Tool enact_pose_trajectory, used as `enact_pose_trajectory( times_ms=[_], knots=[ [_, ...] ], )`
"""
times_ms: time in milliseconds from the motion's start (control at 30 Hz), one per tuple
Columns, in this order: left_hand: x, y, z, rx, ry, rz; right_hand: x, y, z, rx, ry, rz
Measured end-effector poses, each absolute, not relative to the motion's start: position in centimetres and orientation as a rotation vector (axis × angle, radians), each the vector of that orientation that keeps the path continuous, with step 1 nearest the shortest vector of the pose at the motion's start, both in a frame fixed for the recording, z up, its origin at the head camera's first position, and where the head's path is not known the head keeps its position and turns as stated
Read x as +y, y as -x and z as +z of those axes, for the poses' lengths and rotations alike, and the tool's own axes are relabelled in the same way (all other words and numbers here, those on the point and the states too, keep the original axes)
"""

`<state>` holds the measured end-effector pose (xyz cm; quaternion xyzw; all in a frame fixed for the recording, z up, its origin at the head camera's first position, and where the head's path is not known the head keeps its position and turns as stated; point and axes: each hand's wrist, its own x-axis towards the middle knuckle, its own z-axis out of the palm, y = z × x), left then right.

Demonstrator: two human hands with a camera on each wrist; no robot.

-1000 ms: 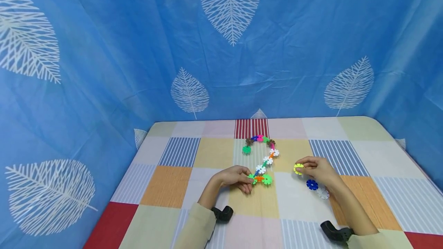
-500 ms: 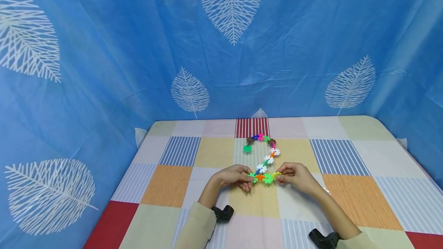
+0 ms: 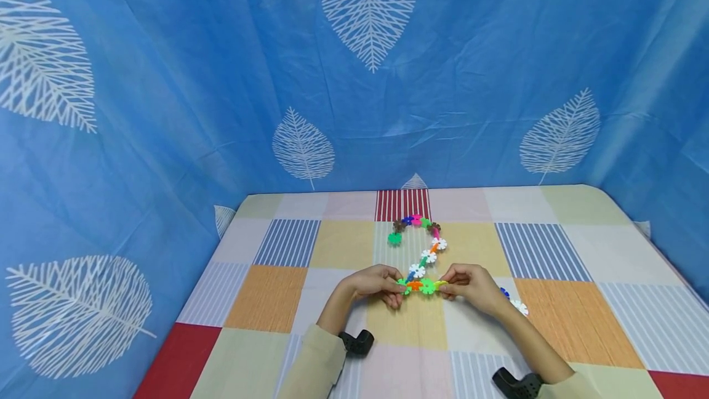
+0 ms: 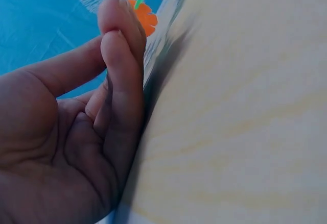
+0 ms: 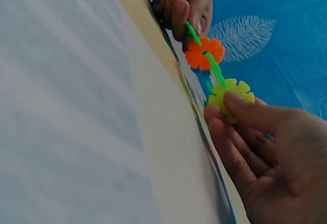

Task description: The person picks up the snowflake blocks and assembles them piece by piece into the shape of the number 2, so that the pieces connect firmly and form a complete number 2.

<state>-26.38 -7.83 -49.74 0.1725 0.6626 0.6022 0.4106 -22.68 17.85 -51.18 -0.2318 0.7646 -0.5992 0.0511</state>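
Note:
A chain of linked plastic snowflake discs (image 3: 417, 271) lies on the table, curving into a hook at its far end. Its bottom row runs sideways: a green disc at the left, an orange disc (image 5: 205, 53), then another green disc (image 3: 428, 286). My left hand (image 3: 375, 283) pinches the left green disc between thumb and fingers. With thumb and fingertips, my right hand (image 3: 472, 286) pinches a yellow snowflake disc (image 5: 231, 98), which meets the edge of the right green disc. How deep the slots interlock is hard to tell.
Beside my right forearm lie a white disc (image 3: 519, 307) and a blue disc (image 3: 504, 292), the blue one partly hidden by the arm. A patchwork cloth (image 3: 266, 300) covers the table. Blue leaf-print curtains (image 3: 443, 79) stand behind it and at the sides.
My right hand has carried the yellow disc left from near the loose discs to the right end of the bottom row. The left hand has kept its place and hold.

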Motion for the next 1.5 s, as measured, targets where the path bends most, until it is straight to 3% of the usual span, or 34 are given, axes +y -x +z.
enact_pose_trajectory(
  times_ms=[500,767,967,1233,1500],
  knots=[
    [-8.0,26.4,-49.7,1.739,-0.504,1.399,16.6,22.1,-52.6,2.364,0.824,-1.970],
    [-8.0,26.3,-49.7,1.725,-0.471,1.407,17.3,22.2,-51.9,2.423,0.803,-1.804],
    [-7.9,26.0,-49.3,1.796,-0.455,1.359,19.9,22.3,-50.3,2.591,0.782,-1.528],
    [-8.3,25.0,-47.3,2.263,-0.445,1.091,26.4,20.7,-49.7,2.893,0.491,-1.285],
    [-7.7,23.7,-44.9,2.565,-0.487,0.598,27.6,19.9,-50.4,2.979,0.508,-1.119]
  ],
)
